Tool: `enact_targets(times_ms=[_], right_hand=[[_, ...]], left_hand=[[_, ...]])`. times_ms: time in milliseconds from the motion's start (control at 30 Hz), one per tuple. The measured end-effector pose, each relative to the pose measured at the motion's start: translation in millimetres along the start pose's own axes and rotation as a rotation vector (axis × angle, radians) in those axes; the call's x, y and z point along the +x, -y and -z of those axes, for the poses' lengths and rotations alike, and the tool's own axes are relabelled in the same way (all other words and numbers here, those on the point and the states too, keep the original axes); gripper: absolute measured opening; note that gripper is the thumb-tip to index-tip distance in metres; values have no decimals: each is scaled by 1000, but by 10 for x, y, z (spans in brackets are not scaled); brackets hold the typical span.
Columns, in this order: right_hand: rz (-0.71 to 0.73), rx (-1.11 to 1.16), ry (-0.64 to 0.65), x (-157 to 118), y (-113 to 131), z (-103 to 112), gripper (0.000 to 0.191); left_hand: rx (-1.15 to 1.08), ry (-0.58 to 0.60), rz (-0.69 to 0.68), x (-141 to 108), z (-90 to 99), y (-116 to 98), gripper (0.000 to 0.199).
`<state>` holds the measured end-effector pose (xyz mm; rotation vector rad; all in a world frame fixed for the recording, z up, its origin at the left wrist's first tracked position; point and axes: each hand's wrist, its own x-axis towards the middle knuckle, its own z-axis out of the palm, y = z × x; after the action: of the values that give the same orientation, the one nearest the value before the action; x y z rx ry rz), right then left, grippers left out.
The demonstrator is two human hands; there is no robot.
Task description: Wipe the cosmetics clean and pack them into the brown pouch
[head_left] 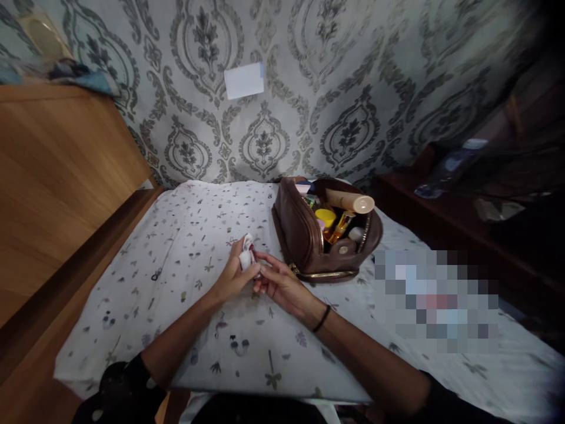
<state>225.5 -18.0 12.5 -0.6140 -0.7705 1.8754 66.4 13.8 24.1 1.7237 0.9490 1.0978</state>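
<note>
My left hand (230, 277) is closed around a crumpled white wipe or tissue (246, 258) above the patterned sheet. Against the white piece shows a small dark-red item (252, 253), too small and half hidden to name. My right hand (285, 287), with a dark band at its wrist, meets the left one, its fingertips closed on the lower end of that item. Just beyond and to the right stands a brown toiletry bag (296, 227), unzipped. Inside it are a peach-coloured tube (348, 201), a yellow-lidded pot (325, 218) and a small amber bottle (341, 228).
The white sheet (176, 235) covers the surface up to the patterned wall (265, 141), which carries a white card (244, 81). A wooden cabinet (57, 176) borders the left. At right are a blurred-out patch (436, 300) and a clear bottle (450, 169).
</note>
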Motion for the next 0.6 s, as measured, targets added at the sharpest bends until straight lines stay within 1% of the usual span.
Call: enact_targets(times_ms=[67, 133, 167, 233, 300, 400, 600], right_hand=[[32, 37, -31, 9, 10, 14, 50], [55, 82, -69, 24, 16, 30, 47], [63, 102, -84, 33, 17, 39, 46], [69, 123, -104, 49, 12, 57, 46], [74, 122, -116, 62, 4, 73, 45], [90, 116, -121, 77, -7, 88, 43], [103, 142, -150, 92, -6, 82, 46]], left_hand=[[100, 93, -152, -2, 19, 52, 71], [192, 167, -273, 8, 36, 103, 67], [238, 180, -310, 14, 40, 124, 64], [322, 159, -321, 20, 40, 153, 59], [383, 113, -284, 14, 31, 157, 55], [418, 73, -271, -9, 12, 114, 50], [411, 10, -402, -39, -20, 4, 33]])
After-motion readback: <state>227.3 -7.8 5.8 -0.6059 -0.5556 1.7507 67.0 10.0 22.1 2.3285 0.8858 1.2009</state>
